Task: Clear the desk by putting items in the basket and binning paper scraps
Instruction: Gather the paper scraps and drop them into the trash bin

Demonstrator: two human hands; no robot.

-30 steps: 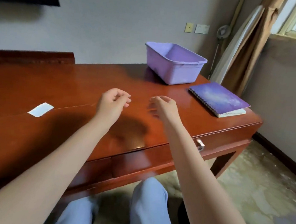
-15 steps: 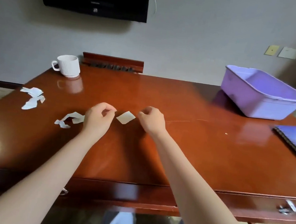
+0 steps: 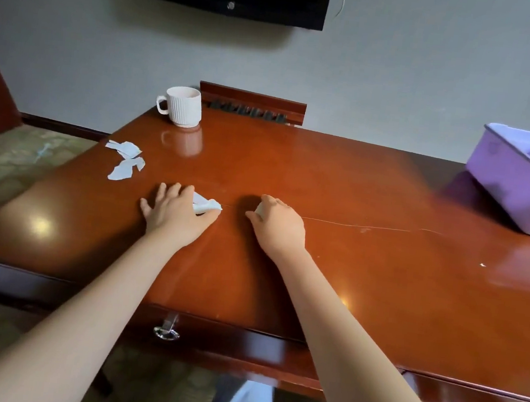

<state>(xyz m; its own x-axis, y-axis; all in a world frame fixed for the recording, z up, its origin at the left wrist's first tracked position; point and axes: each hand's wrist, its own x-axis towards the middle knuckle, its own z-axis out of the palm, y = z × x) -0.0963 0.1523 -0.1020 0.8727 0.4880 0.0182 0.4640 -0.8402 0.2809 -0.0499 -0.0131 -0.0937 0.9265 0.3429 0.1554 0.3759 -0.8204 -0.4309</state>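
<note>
Change: half a second ago both hands hovered above the desk [image 3: 347, 275] with a scrap lying open between them. Now both are down on the paper, so scrap-gathering looks under way.
Far left: loose scraps [image 3: 124, 160] lie untouched near the desk edge, with the mug [image 3: 183, 105] behind them.
Left hand [image 3: 174, 212]: fingers [image 3: 173, 192] are spread and flat, pressing on a crumpled scrap [image 3: 207, 205] that pokes out at the thumb side.
Right hand [image 3: 276, 223]: fingers are curled in, and a small scrap [image 3: 258, 213] shows white under the thumb, seemingly pinched.
Far right: the purple basket [image 3: 520, 185] sits well apart from both hands. No bin is in view.
</note>
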